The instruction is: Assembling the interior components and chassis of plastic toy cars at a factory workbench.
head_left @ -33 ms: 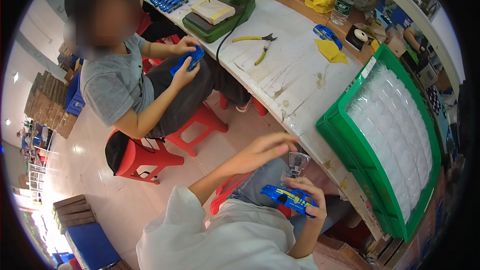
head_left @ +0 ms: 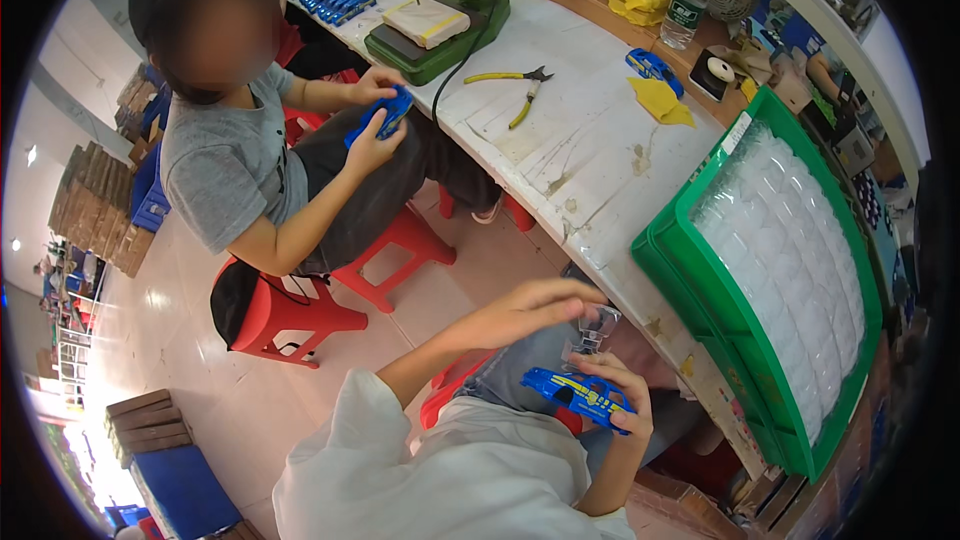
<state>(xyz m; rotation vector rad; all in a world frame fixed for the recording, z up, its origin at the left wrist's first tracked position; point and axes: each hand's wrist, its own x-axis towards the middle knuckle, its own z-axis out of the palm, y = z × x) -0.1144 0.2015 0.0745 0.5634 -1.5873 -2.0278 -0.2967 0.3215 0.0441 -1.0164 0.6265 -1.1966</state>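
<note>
A blue toy car body (head_left: 572, 397) with yellow markings is gripped in my right hand (head_left: 630, 395), above my lap. Just beyond it is a clear plastic piece (head_left: 590, 337), shaped like a car's window insert; whether my right fingertips also hold it, I cannot tell. My left hand (head_left: 535, 308) reaches in from the left with fingers stretched out, its tips overlapping the top of the clear piece. Contact between them is not plain. On the white worktable (head_left: 590, 175) ahead, another blue toy car (head_left: 655, 70) lies beside a yellow cloth (head_left: 662, 103).
A green crate (head_left: 690, 315) of clear plastic parts stands at the table's right edge. Yellow-handled pliers (head_left: 525, 90) lie near a green drill press (head_left: 430, 55). A co-worker on a red stool (head_left: 385, 265) holds a blue car. A water bottle (head_left: 690, 5) stands behind.
My left hand has lowered slightly and shifted right, so its fingers now overlap the clear piece. The co-worker's blue car has turned a little. My right hand stays in place.
</note>
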